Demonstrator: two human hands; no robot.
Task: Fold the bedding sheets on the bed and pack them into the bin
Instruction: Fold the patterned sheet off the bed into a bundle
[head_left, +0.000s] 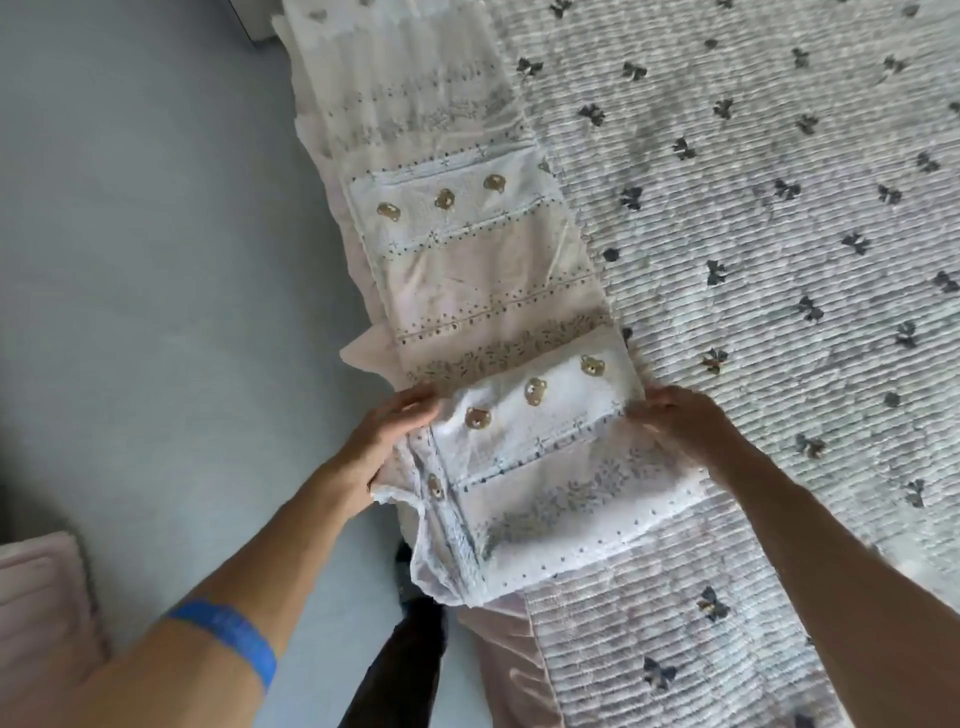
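A long, narrow folded sheet, cream and white with small bear faces and dotted bands, lies along the bed's left edge. Its near end is turned back over itself. My left hand grips the left edge of that near fold, fingers curled under the cloth. At the fold's right edge, my right hand pinches the fabric against the bed. The bin is not clearly in view.
The bed wears a ribbed white cover dotted with dark bows and fills the right side. Grey floor lies to the left. A pinkish padded object sits at the lower left. A pink bed skirt hangs below the sheet.
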